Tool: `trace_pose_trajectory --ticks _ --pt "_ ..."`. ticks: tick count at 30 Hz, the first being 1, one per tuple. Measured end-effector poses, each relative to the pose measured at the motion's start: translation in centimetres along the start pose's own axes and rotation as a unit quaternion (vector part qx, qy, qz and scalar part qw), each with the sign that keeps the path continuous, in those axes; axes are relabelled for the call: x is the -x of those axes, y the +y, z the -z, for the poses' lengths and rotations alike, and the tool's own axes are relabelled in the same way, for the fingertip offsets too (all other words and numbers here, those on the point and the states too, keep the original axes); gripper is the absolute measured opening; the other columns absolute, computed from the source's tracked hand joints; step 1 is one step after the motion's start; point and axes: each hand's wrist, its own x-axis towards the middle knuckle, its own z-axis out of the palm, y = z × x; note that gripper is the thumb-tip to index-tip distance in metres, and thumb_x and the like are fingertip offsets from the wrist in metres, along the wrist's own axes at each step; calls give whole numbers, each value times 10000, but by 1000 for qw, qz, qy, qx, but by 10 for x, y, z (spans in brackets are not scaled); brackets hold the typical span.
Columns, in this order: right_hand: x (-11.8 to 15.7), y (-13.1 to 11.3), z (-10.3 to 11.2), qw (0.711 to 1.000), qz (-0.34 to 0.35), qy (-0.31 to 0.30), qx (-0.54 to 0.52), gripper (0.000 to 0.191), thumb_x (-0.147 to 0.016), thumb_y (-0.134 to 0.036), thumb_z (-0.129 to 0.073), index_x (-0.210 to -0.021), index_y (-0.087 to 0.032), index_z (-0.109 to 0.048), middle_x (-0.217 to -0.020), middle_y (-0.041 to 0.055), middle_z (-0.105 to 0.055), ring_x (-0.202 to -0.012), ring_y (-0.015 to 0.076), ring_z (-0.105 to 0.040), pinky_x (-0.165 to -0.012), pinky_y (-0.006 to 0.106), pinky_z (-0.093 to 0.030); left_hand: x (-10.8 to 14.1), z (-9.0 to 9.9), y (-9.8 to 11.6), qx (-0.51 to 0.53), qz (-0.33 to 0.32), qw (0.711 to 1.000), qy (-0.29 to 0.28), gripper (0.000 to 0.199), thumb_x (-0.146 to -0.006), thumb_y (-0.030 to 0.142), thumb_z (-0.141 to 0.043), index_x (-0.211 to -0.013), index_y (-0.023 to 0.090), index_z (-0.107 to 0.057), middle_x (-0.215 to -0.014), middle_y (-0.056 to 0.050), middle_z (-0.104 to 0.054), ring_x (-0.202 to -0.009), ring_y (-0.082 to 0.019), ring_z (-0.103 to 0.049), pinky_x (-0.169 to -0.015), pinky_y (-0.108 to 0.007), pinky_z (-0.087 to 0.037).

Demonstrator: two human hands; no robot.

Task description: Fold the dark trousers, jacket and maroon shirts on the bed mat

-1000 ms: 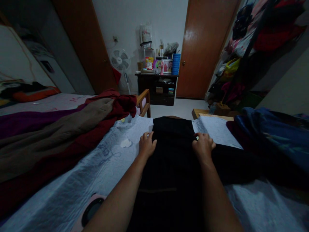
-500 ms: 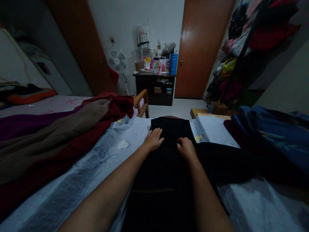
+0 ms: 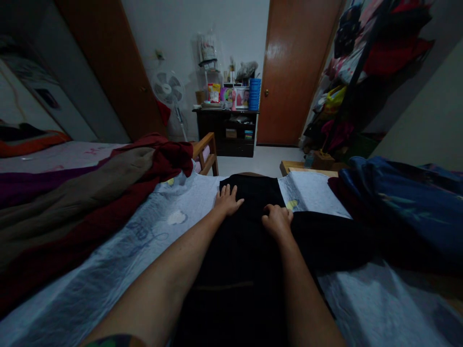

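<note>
A black garment [image 3: 249, 246] lies spread on the pale bed sheet [image 3: 202, 193], running from below me towards the far edge. A long black part [image 3: 325, 241] of it, like a sleeve or leg, reaches out to the right. My left hand [image 3: 228, 200] rests flat near its far left edge, fingers spread. On its right side, level with that part, my right hand [image 3: 278, 219] has its fingers curled into the cloth. The fingertips are partly hidden, and the dark cloth shows few folds.
Red and brown clothes [image 3: 108, 188] are heaped along the left. Folded jeans [image 3: 405, 197] are stacked at the right. Beyond the bed are a wooden chair or rail [image 3: 208, 149], a fan [image 3: 168, 89], a dark cabinet [image 3: 206, 132] and hanging bags [image 3: 383, 53].
My left hand's fingers have spread wider on the cloth near its left edge. My right hand has curled more tightly. The whole view has shifted slightly.
</note>
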Motion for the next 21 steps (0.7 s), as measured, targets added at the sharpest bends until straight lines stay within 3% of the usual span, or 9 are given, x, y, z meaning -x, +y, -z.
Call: trace_pose_trajectory --ticks 4,6,9,15,21 --pt "1 0 9 997 -9 23 -74 282 -853 -348 -461 -915 -216 -703 -907 76 -711 -927 241 -625 -837 342 -392 5 8 3 22 12 999 -23 704 -924 506 -321 -1504 124 -202 -1570 -178 -185 -1447 -307 -163 -1141 -496 -174" --pt "2 1 11 993 -24 56 -100 351 -905 -382 -390 -906 -213 -698 -876 77 -715 -863 216 -643 -758 300 -411 8 12 6 33 10 999 -40 651 -938 436 -303 -1500 123 -204 -1570 -159 -199 -1446 -278 -183 -1141 -469 -191" --pt "1 3 9 990 -51 82 -100 308 -907 -353 -408 -970 -232 -685 -909 68 -718 -856 207 -653 -716 281 -420 11 11 9 38 -13 999 -34 625 -952 448 -259 -1492 135 -223 -1573 -142 -196 -1449 -255 -178 -1141 -432 -200" --pt "-1 7 3 996 -53 -26 -71 255 -812 -233 -495 -995 -238 -672 -969 81 -713 -925 235 -656 -728 299 -444 6 1 12 -2 -24 999 -21 795 -884 663 -286 -1515 190 -186 -1572 -161 -194 -1443 -370 -123 -1129 -495 -167" --pt "-1 7 4 994 -58 -50 -73 276 -794 -219 -497 -1028 -230 -643 -1006 91 -708 -964 250 -652 -730 308 -449 -12 0 7 -3 -27 1000 -2 851 -837 765 -199 -1504 239 -243 -1539 -156 -291 -1424 -391 -187 -1115 -503 -192"
